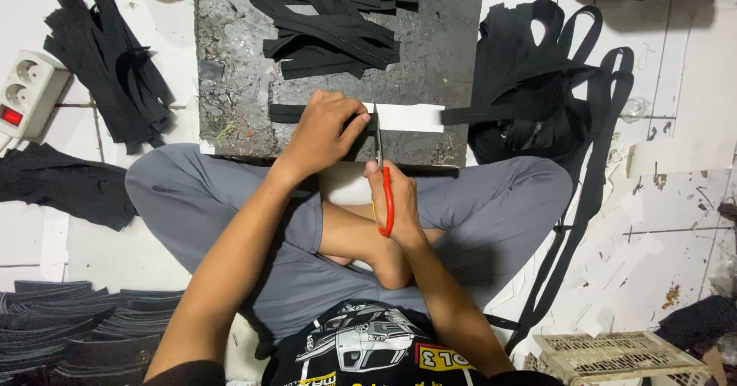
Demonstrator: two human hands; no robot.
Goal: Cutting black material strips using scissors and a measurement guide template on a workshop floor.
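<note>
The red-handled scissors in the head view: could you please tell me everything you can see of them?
The scissors have slim metal blades and red handle loops that look like plastic. They point away from the person, blades upward in the picture, tips at the black strip lying on the dark grey board. The right hand grips the handles; the left hand presses the strip just beside the blades. Whether the blades are open is unclear.

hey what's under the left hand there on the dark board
The left hand presses on a black strip laid along a white paper strip on the board. Both run under the palm; how they meet there is hidden. The scissors cut beside it.
</note>
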